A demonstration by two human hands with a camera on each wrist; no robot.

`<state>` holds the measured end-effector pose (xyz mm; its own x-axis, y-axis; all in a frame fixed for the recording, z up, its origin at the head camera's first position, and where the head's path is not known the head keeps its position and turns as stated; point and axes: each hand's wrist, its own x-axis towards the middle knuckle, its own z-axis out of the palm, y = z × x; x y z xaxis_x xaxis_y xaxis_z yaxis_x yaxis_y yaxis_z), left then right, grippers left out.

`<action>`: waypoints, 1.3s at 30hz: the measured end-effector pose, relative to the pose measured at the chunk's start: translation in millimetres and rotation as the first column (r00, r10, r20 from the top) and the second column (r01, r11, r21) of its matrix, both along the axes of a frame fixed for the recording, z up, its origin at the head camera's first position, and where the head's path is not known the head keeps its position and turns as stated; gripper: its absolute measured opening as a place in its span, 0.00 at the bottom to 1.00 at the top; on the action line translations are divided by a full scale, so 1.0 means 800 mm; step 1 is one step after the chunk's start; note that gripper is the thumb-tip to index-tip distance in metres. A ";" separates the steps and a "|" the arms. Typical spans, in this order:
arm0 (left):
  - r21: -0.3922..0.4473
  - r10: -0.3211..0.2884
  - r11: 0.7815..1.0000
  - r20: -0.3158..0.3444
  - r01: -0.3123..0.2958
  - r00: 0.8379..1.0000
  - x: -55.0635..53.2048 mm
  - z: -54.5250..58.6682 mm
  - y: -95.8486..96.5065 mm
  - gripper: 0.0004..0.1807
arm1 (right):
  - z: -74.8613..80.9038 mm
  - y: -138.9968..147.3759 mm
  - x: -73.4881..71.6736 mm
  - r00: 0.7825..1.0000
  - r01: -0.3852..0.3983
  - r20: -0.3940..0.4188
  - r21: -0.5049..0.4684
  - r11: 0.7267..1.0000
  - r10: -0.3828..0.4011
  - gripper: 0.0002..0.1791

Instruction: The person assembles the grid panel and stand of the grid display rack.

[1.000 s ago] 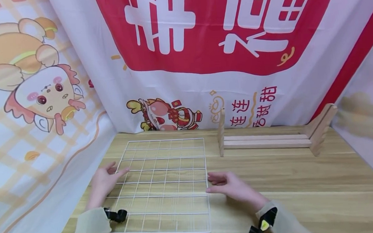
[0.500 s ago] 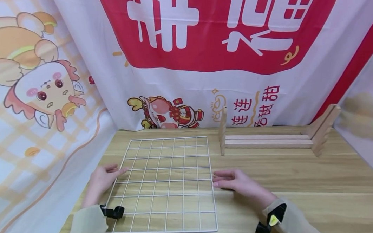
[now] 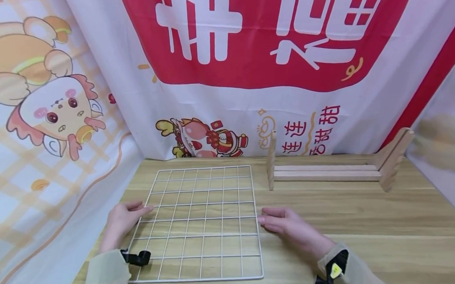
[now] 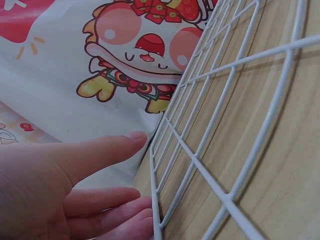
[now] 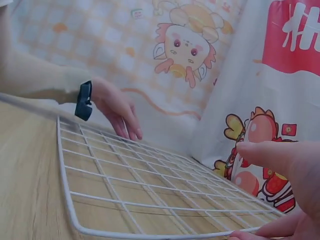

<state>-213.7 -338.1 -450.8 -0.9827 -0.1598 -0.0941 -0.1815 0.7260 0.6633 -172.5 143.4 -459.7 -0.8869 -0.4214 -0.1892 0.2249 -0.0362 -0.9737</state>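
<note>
My head feed shows a wooden stand at the back of the tabletop, before a white cloth with a red panel; leftward, a checked cloth bears an upside-down cartoon animal.

The left arm and the right arm both reach in from the near side, in pale sleeves. The left hand points to the right, its straight thumb apart from the fingers. The right hand points to the left, its thumb also extended.
</note>
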 end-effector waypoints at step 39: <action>-0.015 0.080 0.996 -0.253 -0.086 0.964 -0.011 0.023 0.012 0.17 | 0.026 -0.020 -0.012 0.973 0.217 -0.086 0.018 0.976 -0.214 0.32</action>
<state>-222.5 -328.4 -432.3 -0.9573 -0.2408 0.1600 -0.0712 0.7328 0.6767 -182.3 127.3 -439.2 -0.9694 -0.2143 -0.1195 0.1327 -0.0486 -0.9900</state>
